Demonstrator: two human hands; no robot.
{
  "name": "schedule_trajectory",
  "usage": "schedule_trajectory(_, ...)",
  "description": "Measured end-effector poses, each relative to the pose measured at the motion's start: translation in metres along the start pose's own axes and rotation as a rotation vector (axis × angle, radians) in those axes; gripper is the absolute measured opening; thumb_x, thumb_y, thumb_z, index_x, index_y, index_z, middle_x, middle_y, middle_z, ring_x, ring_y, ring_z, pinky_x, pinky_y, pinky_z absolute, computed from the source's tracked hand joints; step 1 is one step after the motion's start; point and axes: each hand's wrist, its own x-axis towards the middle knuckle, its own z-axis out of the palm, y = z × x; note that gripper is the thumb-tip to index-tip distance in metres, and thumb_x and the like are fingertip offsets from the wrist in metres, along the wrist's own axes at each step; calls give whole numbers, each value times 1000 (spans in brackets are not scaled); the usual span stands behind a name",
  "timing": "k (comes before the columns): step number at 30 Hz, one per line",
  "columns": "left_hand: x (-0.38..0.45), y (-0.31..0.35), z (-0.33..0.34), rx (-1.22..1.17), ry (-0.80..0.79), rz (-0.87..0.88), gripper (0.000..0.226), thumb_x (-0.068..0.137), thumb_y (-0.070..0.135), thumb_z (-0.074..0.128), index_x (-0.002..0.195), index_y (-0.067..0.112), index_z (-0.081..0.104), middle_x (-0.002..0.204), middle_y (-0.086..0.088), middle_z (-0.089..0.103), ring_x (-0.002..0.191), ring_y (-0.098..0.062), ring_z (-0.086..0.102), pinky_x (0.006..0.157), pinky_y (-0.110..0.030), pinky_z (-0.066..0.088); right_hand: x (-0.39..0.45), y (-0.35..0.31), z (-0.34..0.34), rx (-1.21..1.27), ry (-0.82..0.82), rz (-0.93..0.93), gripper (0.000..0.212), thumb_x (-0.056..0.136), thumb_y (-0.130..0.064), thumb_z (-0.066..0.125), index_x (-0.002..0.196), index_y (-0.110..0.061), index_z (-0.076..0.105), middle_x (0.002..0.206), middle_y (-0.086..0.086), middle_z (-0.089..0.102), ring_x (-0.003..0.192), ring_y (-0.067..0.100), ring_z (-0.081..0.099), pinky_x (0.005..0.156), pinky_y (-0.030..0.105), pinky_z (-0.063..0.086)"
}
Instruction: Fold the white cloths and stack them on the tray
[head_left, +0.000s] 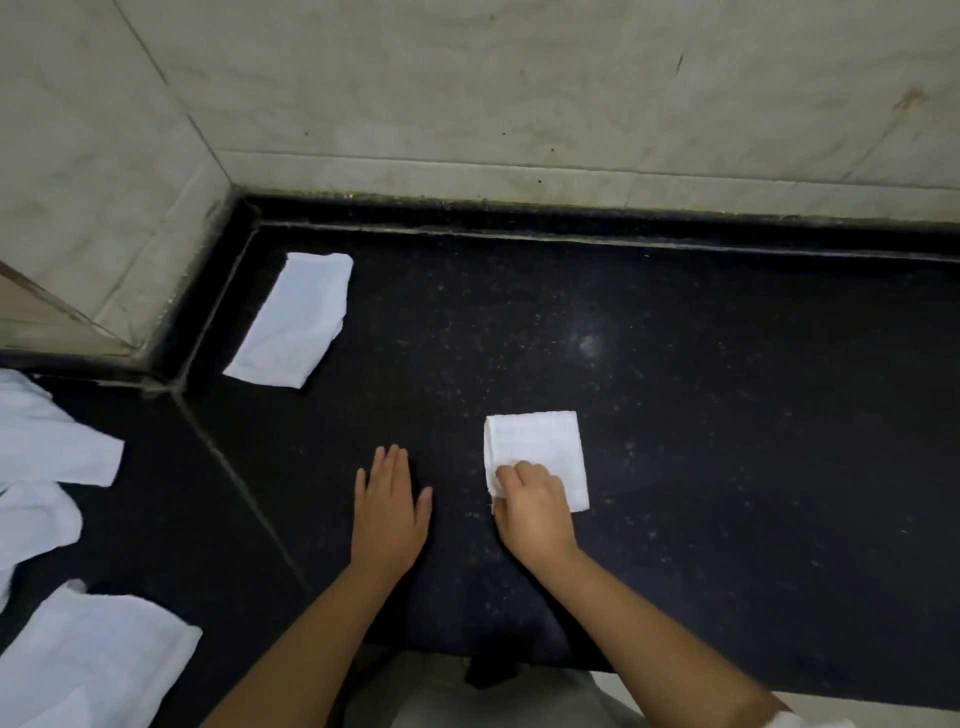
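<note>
My right hand (530, 499) pinches the near-left corner of the small square folded white cloth (540, 447) mid-counter on the black speckled stone counter (727, 389); my left hand (389, 499) lies flat, holding nothing. I'd lift the layers together. The tray seems out of view.

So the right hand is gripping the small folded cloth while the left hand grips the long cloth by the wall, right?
Not quite. In the head view the left hand lies flat on the dark counter, touching no cloth. The right hand does grip the small folded cloth.
</note>
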Motion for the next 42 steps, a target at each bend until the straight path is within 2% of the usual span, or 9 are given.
schedule_trajectory(6, -10, -13, 10, -4, -1, 53, 71, 86, 42, 18, 133, -3, 45, 139, -17, 47, 135, -30, 36, 111, -41, 17, -12, 19, -3, 46, 0, -119, 50, 58, -21, 77, 103, -3, 65, 72, 2, 67, 61, 17, 65, 55, 30, 55)
schedule_trajectory(10, -6, 8, 8, 22, 4, 269, 49, 83, 30, 36, 115, 3, 61, 121, -11, 64, 118, -28, 57, 99, -44, 32, -20, 46, -21, -93, 25, -125, 47, 44, -8, 66, 91, -11, 68, 84, -1, 69, 78, 19, 65, 68, 33, 54)
schedule_trajectory(14, 1, 39, 12, 28, -12, 542, 43, 80, 29, 39, 105, 10, 68, 115, -5, 68, 112, -22, 62, 99, -37, 36, -24, 65, -29, -229, -111, -83, 55, 27, 3, 80, 79, -13, 71, 88, 5, 72, 71, 27, 69, 51, 31, 54)
schedule_trajectory(20, 5, 59, 25, 177, -144, 536, 50, 60, 45, 78, 98, 14, 71, 107, 0, 71, 104, -14, 66, 87, -35, 53, -13, 75, -29, -187, -117, -165, 33, 44, 4, 78, 73, -8, 72, 75, 5, 70, 59, 24, 63, 46, 29, 55)
schedule_trajectory(25, -3, 71, 27, 116, -78, 468, 38, 76, 25, 71, 109, 8, 65, 121, -6, 63, 121, -21, 55, 105, -39, 39, -14, 67, -56, -69, -242, -126, 11, 76, -5, 54, 77, -5, 65, 78, 11, 67, 71, 29, 59, 64, 36, 53)
schedule_trajectory(29, -12, 92, 30, 103, 73, 690, 11, 68, 16, 55, 77, 18, 61, 76, 2, 66, 77, -17, 62, 82, -27, 45, -34, 84, -95, 74, -310, 85, 22, 80, -7, 45, 88, -4, 64, 92, 10, 65, 85, 26, 59, 71, 32, 48)
schedule_trajectory(34, -44, 189, 28, 68, 115, 902, 11, 78, 25, 43, 83, 18, 48, 73, 0, 58, 71, -14, 39, 63, -25, 32, -112, 158, -173, 398, -280, 325, 22, 80, 3, 50, 89, -4, 68, 69, 6, 64, 51, 0, 58, 57, 10, 46)
schedule_trajectory(38, -95, 313, 38, 80, 7, 947, 22, 93, 24, 40, 99, 10, 55, 96, -4, 54, 87, -21, 53, 68, -30, 46, -204, 235, -235, 530, -185, 425, 12, 81, -5, 61, 89, -12, 66, 82, 4, 66, 72, 14, 63, 69, 20, 52)
schedule_trajectory(42, -150, 432, 60, 104, -167, 1063, 24, 98, 27, 37, 110, 8, 48, 112, -8, 47, 100, -25, 48, 78, -35, 39, -298, 309, -287, 309, -33, 462, 24, 74, -7, 66, 97, -11, 68, 89, -1, 65, 87, 17, 60, 75, 22, 43)
